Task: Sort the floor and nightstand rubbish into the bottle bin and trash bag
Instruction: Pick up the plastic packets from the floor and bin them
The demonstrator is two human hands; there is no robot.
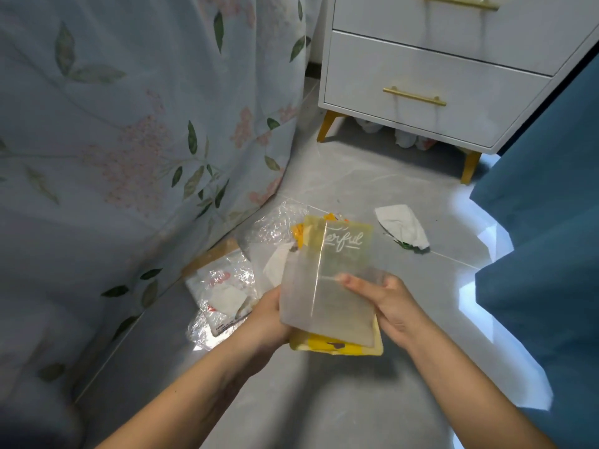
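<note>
Here: both hands hold flat plastic packaging over the floor

Nearest, two bare forearms reach in from the bottom edge. The left hand [267, 315] grips the left edge of a translucent frosted plastic pouch [327, 286], fingers hidden behind it. The right hand [385, 299] holds the pouch's right side, thumb lying across its front, fingers curled behind. The pouch has white script ending "erful" near its top and a vertical crease down the middle. Under it, in the same grip, sits a yellow wrapper [337, 346] with brown marks, showing along the bottom edge and again above the top left corner.

Just beyond the left hand, on the grey tiled floor [356, 400], lies a crumpled clear plastic bag with red print [220, 303], white paper inside it. Beside it, more crinkled clear film [269, 228] lies against the bed skirt, with a tan cardboard piece [212, 256] tucked at the bed's foot.

To the right, apart from the hands, a crumpled white tissue [403, 228] rests on the floor, a small green-and-white scrap [409, 246] touching its near edge.

The floral bedspread [129, 124] fills the left. A blue curtain [544, 254] hangs at right. Farthest, a white nightstand [421, 89] with gold drawer handles and gold legs stands; small crumpled white bits [405, 137] lie beneath it, too blurred to identify.
</note>
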